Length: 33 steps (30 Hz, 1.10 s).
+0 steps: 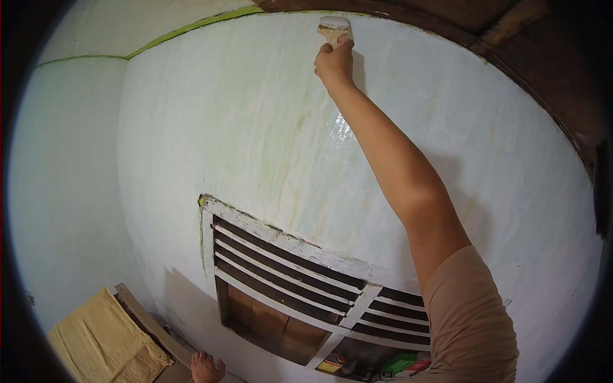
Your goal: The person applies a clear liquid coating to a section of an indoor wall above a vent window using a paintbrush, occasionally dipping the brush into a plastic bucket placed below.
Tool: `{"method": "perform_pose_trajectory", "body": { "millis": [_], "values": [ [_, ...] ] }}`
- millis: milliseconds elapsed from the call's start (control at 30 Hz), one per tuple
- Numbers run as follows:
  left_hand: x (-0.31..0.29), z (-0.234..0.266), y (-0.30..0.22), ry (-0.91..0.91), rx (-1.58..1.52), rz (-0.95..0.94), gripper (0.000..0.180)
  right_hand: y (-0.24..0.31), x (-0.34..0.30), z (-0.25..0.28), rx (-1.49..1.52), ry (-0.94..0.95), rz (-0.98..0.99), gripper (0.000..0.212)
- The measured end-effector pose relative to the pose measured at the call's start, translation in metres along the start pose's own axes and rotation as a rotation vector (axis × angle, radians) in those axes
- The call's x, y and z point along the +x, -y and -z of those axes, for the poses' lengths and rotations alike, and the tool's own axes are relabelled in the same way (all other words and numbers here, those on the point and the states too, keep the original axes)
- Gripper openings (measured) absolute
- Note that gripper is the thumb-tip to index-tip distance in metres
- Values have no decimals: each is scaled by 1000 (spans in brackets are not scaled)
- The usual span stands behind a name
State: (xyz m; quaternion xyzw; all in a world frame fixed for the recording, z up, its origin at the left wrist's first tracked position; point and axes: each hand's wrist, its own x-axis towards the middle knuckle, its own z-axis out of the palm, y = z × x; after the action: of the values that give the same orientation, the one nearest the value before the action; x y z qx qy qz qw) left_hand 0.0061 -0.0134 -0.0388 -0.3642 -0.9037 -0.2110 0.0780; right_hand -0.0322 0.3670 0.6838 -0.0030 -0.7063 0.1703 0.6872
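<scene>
My right arm stretches high up the wall, and my right hand is closed around the handle of a wide flat paintbrush. White paint coats the bristles, which point upward near the wall's top edge. The wall shows streaky white over pale green, with a wet, shiny patch below the hand. Low in the view, my left hand shows only in part, its fingers somewhat apart beside a wooden board. Nothing shows in it, and its lower part is cut off by the edge.
Below the painted area is a white-framed opening with slats; several items, including a green box, sit in its lower right part. A tan cloth-like cover and a wooden board stand at lower left. Dark wooden ceiling borders the wall.
</scene>
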Motion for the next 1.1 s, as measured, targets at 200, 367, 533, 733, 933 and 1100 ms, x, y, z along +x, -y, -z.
{"method": "perform_pose_trajectory", "body": {
  "millis": [200,367,533,733,933,1100],
  "values": [
    [3,20,-5,181,11,68,48,22,11,-18,-146,-82,-88,46],
    [6,9,-7,208,-17,72,48,12,12,-18,71,3,-308,28],
    [1,21,-3,139,-38,63,43,38,-50,-17,254,219,-487,37],
    [-5,-1,9,-46,-46,-6,39,40,5,-13,155,171,-311,37],
    [-1,-13,7,-162,-68,-96,33,21,42,1,78,229,-397,37],
    [-8,0,13,-80,-25,-30,36,32,-72,-21,283,334,-634,22]
  ]
}}
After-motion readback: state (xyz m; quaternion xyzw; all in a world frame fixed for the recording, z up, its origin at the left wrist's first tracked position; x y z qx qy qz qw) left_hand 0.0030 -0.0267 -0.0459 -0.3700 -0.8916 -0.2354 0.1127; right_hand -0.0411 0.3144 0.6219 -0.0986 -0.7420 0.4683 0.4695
